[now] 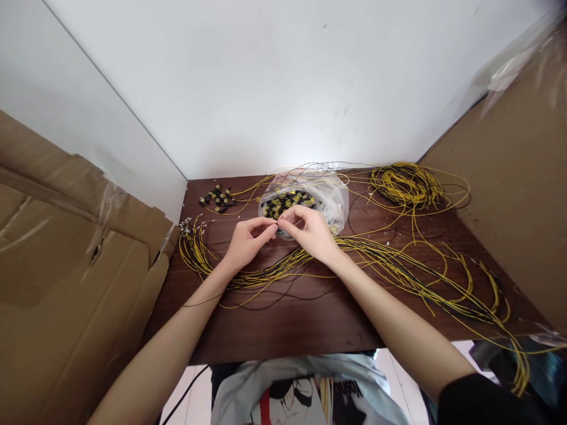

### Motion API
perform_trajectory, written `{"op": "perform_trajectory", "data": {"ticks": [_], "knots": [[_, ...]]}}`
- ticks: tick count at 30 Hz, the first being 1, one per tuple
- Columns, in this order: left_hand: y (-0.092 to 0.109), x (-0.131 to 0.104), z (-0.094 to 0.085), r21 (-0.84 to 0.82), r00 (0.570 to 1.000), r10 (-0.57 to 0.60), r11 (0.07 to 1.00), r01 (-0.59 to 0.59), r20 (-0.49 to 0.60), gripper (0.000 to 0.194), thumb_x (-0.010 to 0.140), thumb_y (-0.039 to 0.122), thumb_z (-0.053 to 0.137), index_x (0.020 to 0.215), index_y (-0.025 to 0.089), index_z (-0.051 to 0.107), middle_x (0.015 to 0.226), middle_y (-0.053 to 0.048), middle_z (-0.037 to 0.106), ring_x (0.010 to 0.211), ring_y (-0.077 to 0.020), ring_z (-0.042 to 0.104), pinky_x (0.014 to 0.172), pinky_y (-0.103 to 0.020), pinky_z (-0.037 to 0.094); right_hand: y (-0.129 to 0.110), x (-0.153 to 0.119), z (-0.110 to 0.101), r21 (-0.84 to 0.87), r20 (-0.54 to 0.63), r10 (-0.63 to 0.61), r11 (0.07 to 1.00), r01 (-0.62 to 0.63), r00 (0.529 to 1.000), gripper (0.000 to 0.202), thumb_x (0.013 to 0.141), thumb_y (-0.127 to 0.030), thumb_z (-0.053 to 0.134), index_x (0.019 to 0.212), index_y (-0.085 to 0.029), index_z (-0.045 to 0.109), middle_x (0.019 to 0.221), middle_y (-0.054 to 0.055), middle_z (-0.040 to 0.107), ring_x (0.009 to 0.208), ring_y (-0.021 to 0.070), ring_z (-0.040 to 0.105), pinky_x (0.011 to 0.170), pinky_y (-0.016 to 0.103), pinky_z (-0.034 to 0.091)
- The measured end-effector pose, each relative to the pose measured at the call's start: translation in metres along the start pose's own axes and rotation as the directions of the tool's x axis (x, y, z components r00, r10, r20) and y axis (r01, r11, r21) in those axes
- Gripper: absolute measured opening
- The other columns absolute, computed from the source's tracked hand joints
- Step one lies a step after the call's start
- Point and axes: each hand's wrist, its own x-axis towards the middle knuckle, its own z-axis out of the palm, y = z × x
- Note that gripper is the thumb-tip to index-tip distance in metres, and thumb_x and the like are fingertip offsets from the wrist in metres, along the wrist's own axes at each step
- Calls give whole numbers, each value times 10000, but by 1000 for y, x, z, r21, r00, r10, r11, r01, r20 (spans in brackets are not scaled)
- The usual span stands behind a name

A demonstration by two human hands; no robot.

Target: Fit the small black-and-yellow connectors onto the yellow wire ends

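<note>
My left hand (248, 241) and my right hand (311, 232) meet fingertip to fingertip above the table's middle. Both are closed in a pinch. Whatever sits between the fingertips is too small to make out. Right behind them lies a clear plastic bag (337, 198) with many small black and yellow parts (283, 202) in it. Under my wrists a long bundle of yellow and black wires (266, 278) runs across the table, its left end showing small whitish tips (186, 225). A thin dark wire (201, 302) crosses my left forearm.
More black and yellow parts (218, 198) lie at the back left of the brown table (283, 336). A coil of yellow and black wire (407, 185) rests at the back right. Cardboard stands on the left (84, 283) and right (505, 177), with a white wall (283, 88) behind.
</note>
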Motion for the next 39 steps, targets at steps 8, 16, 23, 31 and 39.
{"op": "perform_trajectory", "data": {"ticks": [8, 16, 23, 31, 39], "knots": [[1, 0, 1, 8, 1000, -5, 1000, 5, -18, 218, 754, 307, 639, 839, 114, 693, 618, -15, 651, 553, -100, 559, 595, -221, 468, 2, -1, 1, 88, -62, 72, 994, -66, 995, 136, 858, -302, 494, 792, -183, 506, 711, 12, 647, 649, 131, 603, 621, 258, 455], [-1, -1, 2, 5, 1000, -24, 1000, 24, -12, 233, 762, 308, 639, 875, 115, 702, 616, -15, 645, 564, -98, 554, 590, -218, 452, 7, 2, 0, 249, -149, 106, 966, -66, 983, 178, 872, -372, 483, 822, -205, 444, 669, -15, 607, 625, 119, 599, 636, 265, 478], [1, -1, 3, 8, 1000, -27, 1000, 27, -1, 236, 770, 317, 629, 874, 117, 702, 610, -13, 639, 567, -102, 556, 605, -224, 457, 12, 6, -4, 276, -183, 135, 958, -81, 974, 206, 853, -397, 516, 827, -198, 470, 698, -11, 599, 625, 115, 599, 625, 258, 478], [3, -1, 2, 14, 1000, -24, 1000, 24, 11, 243, 789, 332, 612, 841, 118, 715, 593, -16, 634, 565, -102, 542, 600, -219, 440, 10, 7, -4, 344, -164, 143, 936, -79, 976, 206, 830, -384, 548, 810, -193, 472, 662, -16, 596, 605, 111, 591, 611, 248, 477], [3, 0, 0, 22, 999, -16, 1000, 15, 49, 256, 813, 337, 585, 812, 120, 720, 606, -28, 656, 569, -108, 544, 599, -215, 439, 3, 5, -2, 361, -56, 149, 925, -119, 987, 234, 798, -391, 581, 861, -168, 554, 762, 26, 645, 656, 120, 626, 610, 244, 495]]}}
